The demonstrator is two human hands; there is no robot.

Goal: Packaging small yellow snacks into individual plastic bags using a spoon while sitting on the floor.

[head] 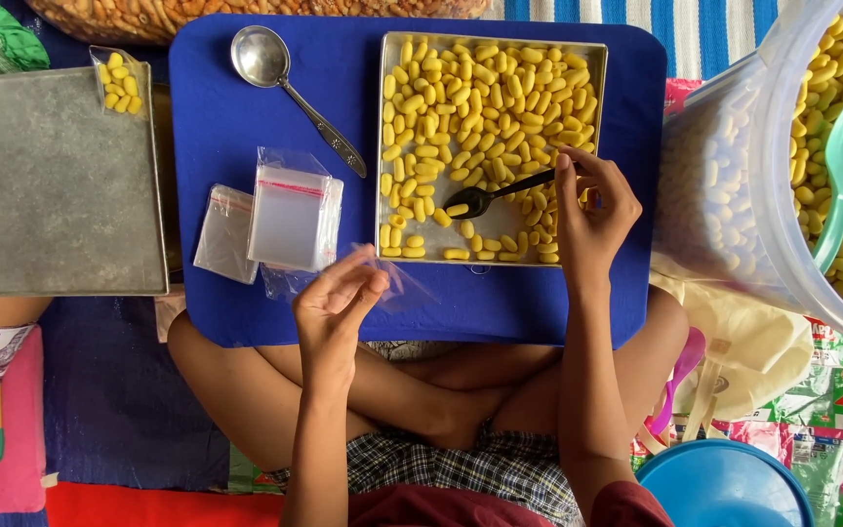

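Two hands are working over the blue tabletop (246, 117) and I'm watching from above. My right hand (592, 210) is pinching the handle of a small dark spoon (485, 198) between thumb and fingertips, its bowl lying in the metal tray (382, 146) near the tabletop's right edge, tilted low so it is sliding under the yellow snack pieces (480, 93). Those pieces are looking smooth, plump and capsule-shaped, heaped thick toward the far edge and thinning to bare metal where the spoon is digging.

My left hand (339, 303) is pinching a thin clear bag (392, 278) at the near edge, fingers pressed together on the crinkly film, holding it close to the tray so the reach is short. I can't tell whether its mouth is parted.

A stack of flat zip bags (290, 220) is sitting just left of the tray, within easy grab. A shiny steel ladle (280, 78) is lying unused toward the far left corner. Off the left edge, one filled bag (117, 83) is resting on a dull grey metal lid (51, 185).
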